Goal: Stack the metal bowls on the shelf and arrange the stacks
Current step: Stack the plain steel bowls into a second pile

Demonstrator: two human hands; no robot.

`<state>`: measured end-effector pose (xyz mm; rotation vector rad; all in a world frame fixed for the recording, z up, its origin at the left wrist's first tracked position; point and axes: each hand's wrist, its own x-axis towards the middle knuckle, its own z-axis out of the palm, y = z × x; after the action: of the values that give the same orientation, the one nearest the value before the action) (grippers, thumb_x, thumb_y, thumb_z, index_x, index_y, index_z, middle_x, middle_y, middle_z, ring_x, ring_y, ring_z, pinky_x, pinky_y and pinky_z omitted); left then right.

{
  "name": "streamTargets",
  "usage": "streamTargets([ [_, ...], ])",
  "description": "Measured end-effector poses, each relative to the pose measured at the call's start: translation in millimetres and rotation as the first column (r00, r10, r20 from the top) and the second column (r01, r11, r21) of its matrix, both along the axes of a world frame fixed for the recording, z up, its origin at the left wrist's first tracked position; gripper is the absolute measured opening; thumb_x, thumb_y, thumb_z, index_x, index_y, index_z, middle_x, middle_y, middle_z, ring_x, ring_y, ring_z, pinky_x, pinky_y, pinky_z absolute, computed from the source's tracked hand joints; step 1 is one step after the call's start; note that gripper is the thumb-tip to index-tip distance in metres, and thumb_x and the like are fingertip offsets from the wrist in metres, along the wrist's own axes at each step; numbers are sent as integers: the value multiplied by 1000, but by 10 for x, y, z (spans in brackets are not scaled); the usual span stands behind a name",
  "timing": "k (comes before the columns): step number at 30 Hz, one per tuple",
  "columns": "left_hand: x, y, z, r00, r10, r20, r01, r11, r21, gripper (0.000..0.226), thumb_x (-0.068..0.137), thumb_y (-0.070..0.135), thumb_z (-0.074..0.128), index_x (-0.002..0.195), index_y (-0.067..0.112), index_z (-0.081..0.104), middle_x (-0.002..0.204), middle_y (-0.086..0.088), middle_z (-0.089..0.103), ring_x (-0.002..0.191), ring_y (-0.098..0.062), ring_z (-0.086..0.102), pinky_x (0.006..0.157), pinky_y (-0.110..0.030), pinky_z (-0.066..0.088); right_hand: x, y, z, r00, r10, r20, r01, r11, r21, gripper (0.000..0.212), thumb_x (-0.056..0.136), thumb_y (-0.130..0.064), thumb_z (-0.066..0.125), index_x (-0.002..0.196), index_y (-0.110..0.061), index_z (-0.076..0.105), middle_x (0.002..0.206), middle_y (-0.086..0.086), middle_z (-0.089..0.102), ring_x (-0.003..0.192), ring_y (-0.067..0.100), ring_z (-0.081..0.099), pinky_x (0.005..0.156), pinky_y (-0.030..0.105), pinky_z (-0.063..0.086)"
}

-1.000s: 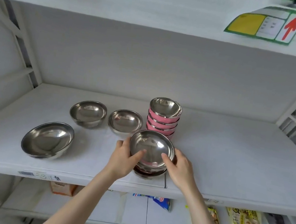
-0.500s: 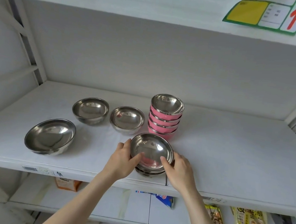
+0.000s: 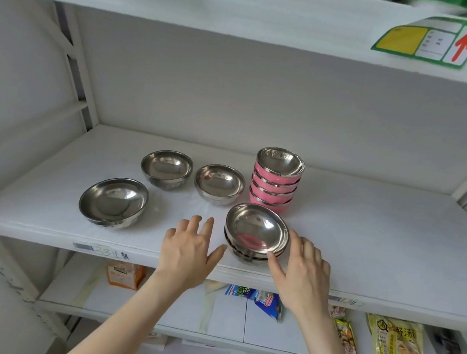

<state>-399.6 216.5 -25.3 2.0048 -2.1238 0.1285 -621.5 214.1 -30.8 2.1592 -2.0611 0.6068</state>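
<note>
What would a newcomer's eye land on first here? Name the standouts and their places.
The tall stack of pink bowls at the back of the white shelf stands out most. In front of it sits a short steel stack, flanked by the open left hand and right hand. A red-arrow label hangs upper right.

Place: I read this as a shop or stockroom.
Landmark: the white shelf (image 3: 368,242) I am facing, part of an open metal rack.
Above it: a green-edged label (image 3: 430,39) with a red arrow on the upper board's edge, packaged goods behind.
On it: bare metal bowls (image 3: 219,183) set out like stock.
Below it: snack packets (image 3: 398,344) and sachets on the lower boards.
</note>
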Motion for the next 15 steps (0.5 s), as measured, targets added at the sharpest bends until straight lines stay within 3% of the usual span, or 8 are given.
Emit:
streamTargets([
  [6, 431, 418, 142, 993, -51, 111, 57, 997, -50, 67, 87, 57, 31, 128, 12, 59, 120, -15, 64, 105, -35, 62, 84, -50, 53, 354, 424, 53, 997, -42, -64, 37, 996, -77, 71, 86, -59, 37, 137, -11, 45, 127, 12, 58, 115, 30, 54, 90, 45, 45],
  [15, 1341, 1002, 219, 985, -34, 171, 53, 993, -108, 65, 89, 56, 32, 134, 13, 53, 131, -19, 57, 120, -38, 54, 96, -56, 45, 1307, 906, 70, 999, -16, -29, 14, 998, -57, 73, 84, -59, 35, 138, -10, 47, 135, 16, 54, 123, 32, 51, 95, 49, 43],
])
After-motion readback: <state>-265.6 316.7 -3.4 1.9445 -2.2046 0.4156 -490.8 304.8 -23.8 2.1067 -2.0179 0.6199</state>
